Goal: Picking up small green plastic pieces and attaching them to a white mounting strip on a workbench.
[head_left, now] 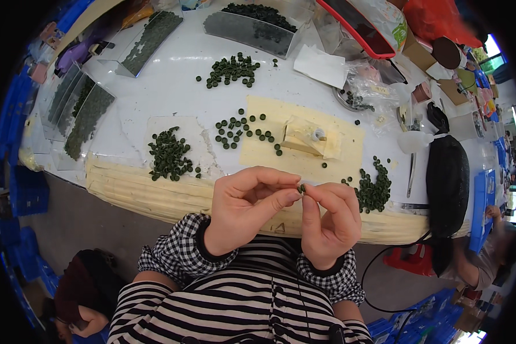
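Between the fingertips of my left hand (246, 200) and my right hand (332, 221) is a small dark green part (301, 188). Both hands pinch it just above the table's near edge; its exact shape is partly hidden by the fingers. Beyond them, small round green caps (233, 131) lie scattered on the table and on a yellow sheet. A pile of pointed green pieces (169, 153) sits left of my hands, and another pile of green parts (374, 189) lies to the right. On the yellow sheet (264, 155) rests a tape-wrapped block (307, 140) with a small clear nozzle-like piece on top.
Clear trays of green parts (252, 28) stand at the back and left. A further heap of caps (232, 70) lies mid-table. To the right are a red-cased phone (358, 28), a white squeeze bottle (415, 142), tweezers (411, 175) and a black cushion-like object (448, 183). Other people sit nearby.
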A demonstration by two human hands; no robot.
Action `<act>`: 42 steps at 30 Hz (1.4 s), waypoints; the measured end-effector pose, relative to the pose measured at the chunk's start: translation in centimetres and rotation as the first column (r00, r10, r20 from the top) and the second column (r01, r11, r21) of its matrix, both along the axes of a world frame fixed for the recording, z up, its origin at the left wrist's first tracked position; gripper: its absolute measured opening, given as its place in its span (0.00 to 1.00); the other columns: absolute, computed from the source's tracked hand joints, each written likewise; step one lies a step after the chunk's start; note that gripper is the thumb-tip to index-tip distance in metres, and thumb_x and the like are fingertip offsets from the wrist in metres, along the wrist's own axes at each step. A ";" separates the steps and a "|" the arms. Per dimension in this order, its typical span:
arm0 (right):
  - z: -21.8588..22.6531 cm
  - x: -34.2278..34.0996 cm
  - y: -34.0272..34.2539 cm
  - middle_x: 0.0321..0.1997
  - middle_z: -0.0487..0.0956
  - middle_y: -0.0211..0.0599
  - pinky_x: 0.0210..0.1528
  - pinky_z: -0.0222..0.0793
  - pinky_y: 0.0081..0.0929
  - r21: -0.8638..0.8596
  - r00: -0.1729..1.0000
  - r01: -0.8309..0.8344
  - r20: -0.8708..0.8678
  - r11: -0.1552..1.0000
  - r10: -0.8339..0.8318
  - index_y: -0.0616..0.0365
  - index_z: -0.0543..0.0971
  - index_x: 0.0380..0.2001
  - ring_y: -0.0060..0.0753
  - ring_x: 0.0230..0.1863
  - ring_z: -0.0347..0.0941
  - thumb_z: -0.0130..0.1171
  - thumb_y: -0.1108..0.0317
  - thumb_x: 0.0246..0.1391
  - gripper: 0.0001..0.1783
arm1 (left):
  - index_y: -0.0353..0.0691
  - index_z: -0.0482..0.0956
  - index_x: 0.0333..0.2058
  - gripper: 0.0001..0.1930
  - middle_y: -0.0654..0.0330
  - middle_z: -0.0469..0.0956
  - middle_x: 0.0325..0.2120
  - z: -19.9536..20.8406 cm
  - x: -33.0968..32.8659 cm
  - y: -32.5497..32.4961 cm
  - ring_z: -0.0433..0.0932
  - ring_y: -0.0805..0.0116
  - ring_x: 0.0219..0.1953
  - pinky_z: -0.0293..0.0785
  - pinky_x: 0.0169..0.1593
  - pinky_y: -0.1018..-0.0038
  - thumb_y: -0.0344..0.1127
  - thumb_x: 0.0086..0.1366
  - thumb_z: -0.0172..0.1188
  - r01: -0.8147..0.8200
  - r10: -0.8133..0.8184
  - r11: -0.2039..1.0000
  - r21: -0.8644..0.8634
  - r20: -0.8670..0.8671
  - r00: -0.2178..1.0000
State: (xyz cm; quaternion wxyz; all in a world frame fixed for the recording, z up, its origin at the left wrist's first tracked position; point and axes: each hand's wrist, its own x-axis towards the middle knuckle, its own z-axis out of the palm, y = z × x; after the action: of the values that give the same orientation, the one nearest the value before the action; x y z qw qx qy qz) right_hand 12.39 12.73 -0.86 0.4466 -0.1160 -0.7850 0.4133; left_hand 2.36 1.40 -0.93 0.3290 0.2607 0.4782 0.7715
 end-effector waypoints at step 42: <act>0.5 0.9 1.2 0.31 0.78 0.35 0.30 0.68 0.21 0.056 0.985 -0.170 0.044 0.984 0.168 0.63 0.83 0.43 0.28 0.28 0.72 0.66 0.84 0.44 0.19 | 0.31 0.82 0.42 0.10 0.55 0.81 0.31 0.4 -0.1 0.2 0.79 0.72 0.32 0.75 0.36 0.80 0.19 0.60 0.61 -0.147 0.107 0.988 -0.052 -0.454 0.884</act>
State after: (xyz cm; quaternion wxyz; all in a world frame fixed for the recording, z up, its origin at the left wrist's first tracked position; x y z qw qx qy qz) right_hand 13.34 13.95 -0.34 0.3976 -0.0436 -0.8127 0.4238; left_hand 2.23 1.62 -0.55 0.1690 0.3861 0.5896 0.6890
